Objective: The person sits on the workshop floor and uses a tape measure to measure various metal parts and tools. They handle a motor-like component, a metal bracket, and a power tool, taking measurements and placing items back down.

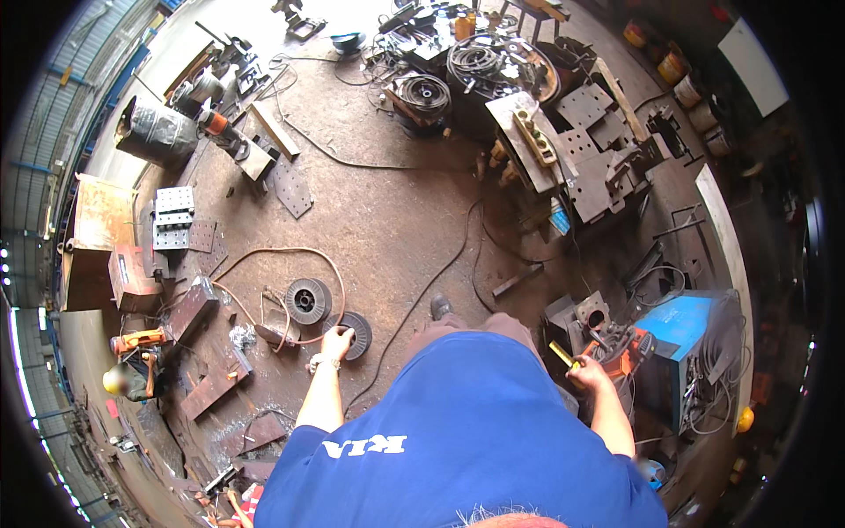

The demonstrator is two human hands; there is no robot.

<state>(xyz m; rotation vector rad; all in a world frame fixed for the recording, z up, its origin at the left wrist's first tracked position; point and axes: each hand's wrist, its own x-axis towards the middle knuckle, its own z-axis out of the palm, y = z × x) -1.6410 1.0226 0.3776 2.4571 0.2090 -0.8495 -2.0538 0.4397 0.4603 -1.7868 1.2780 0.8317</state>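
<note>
I look straight down over my blue shirt at a rusty workshop floor. My left hand (337,341) reaches down to a dark wire spool (356,334) and its fingers rest on the spool's rim; a watch sits on that wrist. A second grey spool (307,301) lies just beyond it, ringed by a thin orange hose (290,253). My right hand (588,371) is closed around a yellow-handled tool (563,355) beside an orange machine part (621,350).
A blue welding machine (688,339) stands at the right. Perforated steel plates (591,141), coiled cables (475,62) and another spool (425,92) crowd the far side. Steel bars and plates (207,387), a rusty box (97,238) and an orange grinder (139,340) lie left.
</note>
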